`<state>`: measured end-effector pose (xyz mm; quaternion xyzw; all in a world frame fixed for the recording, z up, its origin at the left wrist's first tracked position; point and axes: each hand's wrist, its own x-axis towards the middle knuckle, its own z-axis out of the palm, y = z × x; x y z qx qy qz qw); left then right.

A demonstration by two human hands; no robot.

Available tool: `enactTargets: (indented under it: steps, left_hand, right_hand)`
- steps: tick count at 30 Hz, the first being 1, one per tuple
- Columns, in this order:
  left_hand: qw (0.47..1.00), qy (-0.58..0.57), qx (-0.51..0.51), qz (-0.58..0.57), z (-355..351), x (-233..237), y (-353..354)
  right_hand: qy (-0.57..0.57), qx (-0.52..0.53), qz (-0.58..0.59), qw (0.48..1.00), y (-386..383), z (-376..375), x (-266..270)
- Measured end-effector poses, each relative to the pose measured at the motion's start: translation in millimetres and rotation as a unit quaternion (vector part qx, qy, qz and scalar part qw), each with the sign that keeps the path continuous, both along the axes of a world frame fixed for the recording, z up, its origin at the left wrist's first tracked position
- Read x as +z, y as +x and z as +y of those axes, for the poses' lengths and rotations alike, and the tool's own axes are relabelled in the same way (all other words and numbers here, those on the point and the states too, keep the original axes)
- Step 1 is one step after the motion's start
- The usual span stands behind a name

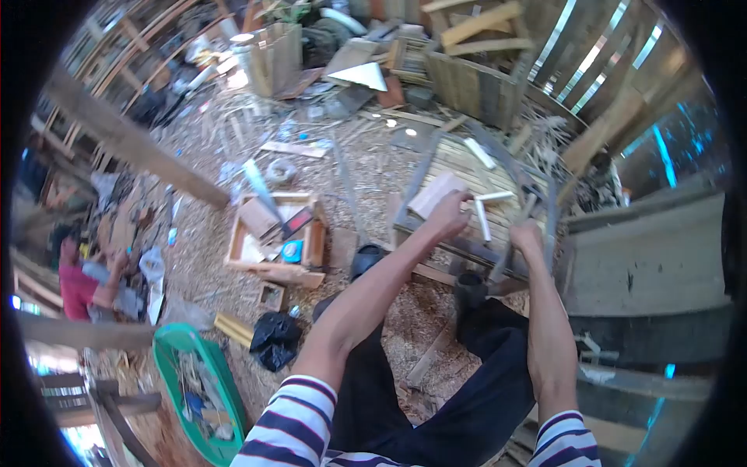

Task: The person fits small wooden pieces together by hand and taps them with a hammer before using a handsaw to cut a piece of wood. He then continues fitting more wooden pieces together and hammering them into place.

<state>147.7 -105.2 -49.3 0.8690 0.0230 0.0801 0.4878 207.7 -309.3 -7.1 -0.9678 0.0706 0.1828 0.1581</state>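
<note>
My left hand (450, 215) is closed at the near right edge of a pale wooden block (436, 193), its fingertips curled beside it. The block lies on a low slatted wooden work surface (447, 165). Just right of those fingers, thin white wooden strips (484, 220) lie at an angle to each other. My right hand (527, 233) is wrapped round the handle of what looks like a hammer (531, 191), its dark head upward beyond the fist. Blur hides the finer detail of both grips.
Left of my legs stands an open wooden box (315, 253) with blocks and a blue item. A black plastic bag (276, 341) and green tub (167, 350) lie nearer. Shavings cover the floor. Another person (82, 276) sits far left. Wooden boards (646, 265) stand right.
</note>
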Motion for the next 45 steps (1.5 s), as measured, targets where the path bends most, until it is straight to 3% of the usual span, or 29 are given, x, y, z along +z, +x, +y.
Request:
enactTargets:
  steps: [2, 3, 5, 6, 7, 8, 9, 11, 16, 17, 20, 24, 27, 29, 31, 34, 36, 38, 43, 45]
  left_hand:
    - [0.998, -0.018, 0.039, -0.04, 15.0, 11.4, -10.5]
    - [0.997, -0.009, 0.063, -0.044, 28.5, 30.6, -23.8]
    - [0.99, -0.059, 0.123, -0.037, 51.3, 73.5, -54.8]
    - [0.976, -0.156, 0.14, -0.057, 68.2, 74.1, -63.6]
    - [0.974, -0.15, 0.156, -0.06, 88.6, 82.4, -78.3]
    - [0.96, -0.225, 0.154, -0.061, 112.7, 89.3, -96.7]
    - [0.94, -0.3, 0.149, -0.062, 134.4, 95.7, -118.7]
    - [0.923, -0.291, 0.241, -0.066, 170.1, 100.8, -169.4]
    - [0.886, -0.136, 0.432, 0.103, 277.9, 6.2, -286.2]
    - [0.875, -0.086, 0.455, 0.141, 292.9, -12.1, -302.9]
    - [0.872, -0.004, 0.458, 0.174, 312.1, -27.5, -331.9]
    - [0.873, 0.077, 0.453, 0.162, 338.2, -55.6, -334.8]
    - [0.859, 0.132, 0.474, 0.143, 360.6, -91.0, -325.6]
    - [0.855, 0.119, 0.473, 0.176, 360.8, -85.4, -317.0]
    - [0.853, 0.11, 0.468, 0.202, 368.7, -89.0, -310.0]
    - [0.867, 0.136, 0.445, 0.177, 378.8, -92.5, -308.0]
    - [0.883, 0.09, 0.392, 0.244, 390.8, -87.2, -310.9]
    - [0.885, 0.04, 0.377, 0.271, 396.4, -83.5, -309.6]
    - [0.882, 0.051, 0.393, 0.255, 395.4, -92.5, -304.3]
    - [0.877, 0.065, 0.383, 0.282, 392.2, -89.3, -301.6]
  right_hand:
    - [-0.164, -0.053, -0.233, 0.957, -14.9, 27.6, -14.1]
    - [-0.15, -0.031, -0.239, 0.959, -23.3, 44.2, -3.1]
    - [-0.047, 0.077, -0.344, 0.935, -46.5, 72.5, 31.3]
    - [-0.034, 0.092, -0.344, 0.934, -55.6, 89.0, 33.1]
    - [0.085, 0.187, -0.378, 0.903, -64.3, 104.0, 34.6]
    - [0.201, 0.276, -0.401, 0.85, -73.0, 117.4, 35.5]
    - [0.272, 0.303, -0.355, 0.842, -87.2, 134.8, 28.0]
    - [0.357, 0.347, -0.241, 0.833, -128.3, 175.3, 18.7]
    - [0.358, 0.402, 0.058, 0.841, -195.7, 277.0, -56.5]
    - [0.369, 0.447, 0.004, 0.815, -204.4, 298.4, -72.2]
    - [0.409, 0.498, -0.087, 0.76, -226.4, 359.1, -90.9]
    - [0.383, 0.481, -0.099, 0.783, -233.4, 425.0, -95.3]
    - [0.322, 0.558, -0.169, 0.746, -239.3, 448.8, -85.3]
    - [0.247, 0.64, -0.244, 0.685, -247.2, 457.9, -88.9]
    - [0.229, 0.644, -0.253, 0.685, -251.0, 464.1, -90.5]
    - [0.156, 0.631, -0.214, 0.73, -246.8, 477.2, -87.3]
    - [0.114, 0.645, -0.208, 0.726, -245.7, 480.4, -83.9]
    - [0.136, 0.637, -0.213, 0.728, -241.4, 479.1, -85.2]
    - [0.194, 0.611, -0.262, 0.721, -212.5, 466.9, -99.4]
    - [0.209, 0.632, -0.282, 0.691, -201.3, 461.8, -102.6]
